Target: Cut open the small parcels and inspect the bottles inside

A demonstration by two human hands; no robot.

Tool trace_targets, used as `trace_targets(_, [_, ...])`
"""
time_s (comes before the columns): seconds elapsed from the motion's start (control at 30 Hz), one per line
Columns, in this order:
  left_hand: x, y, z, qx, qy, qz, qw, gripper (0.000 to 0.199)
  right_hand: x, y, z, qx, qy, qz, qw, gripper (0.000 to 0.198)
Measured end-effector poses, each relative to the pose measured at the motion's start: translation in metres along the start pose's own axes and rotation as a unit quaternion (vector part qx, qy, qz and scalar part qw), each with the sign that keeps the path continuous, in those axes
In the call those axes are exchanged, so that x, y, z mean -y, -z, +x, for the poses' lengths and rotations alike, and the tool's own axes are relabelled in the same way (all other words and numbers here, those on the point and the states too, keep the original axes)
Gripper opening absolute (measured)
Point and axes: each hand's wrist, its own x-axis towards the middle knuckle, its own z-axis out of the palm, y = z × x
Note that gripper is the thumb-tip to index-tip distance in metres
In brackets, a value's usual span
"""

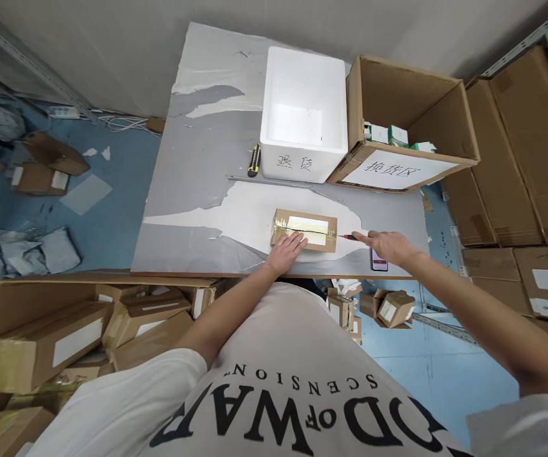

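A small taped cardboard box (pixel 332 244) with a white label lies on the worn white patch of the table. A dark slit line runs lengthwise across its top. My left hand (pixel 287 251) rests on the box's near left side, fingers stretched out over its top. In my right hand (pixel 388 245), closed, is a thin tool with a red-and-black handle (pixel 350 237). Its slender tip meets the right end of the box at the slit line; the exact kind of tool is too small to tell. Below that hand lies a phone (pixel 379 260), partly covered.
A white foam box (pixel 303 155) and an open carton (pixel 411 168) holding small green-and-white boxes stand at the back. Beside the foam box lies a yellow-and-black utility knife (pixel 254 160). A large carton (pixel 87 278) of parcels is at left. Stacked cartons (pixel 521 158) stand at right.
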Motion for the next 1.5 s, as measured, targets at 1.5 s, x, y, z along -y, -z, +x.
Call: trace_targets(1.5, [0.032,0.035,0.049,0.058,0.163,-0.006,0.985,0.114,0.084,-0.150,-0.003,-0.067,0.001,0.820,0.568,0.065])
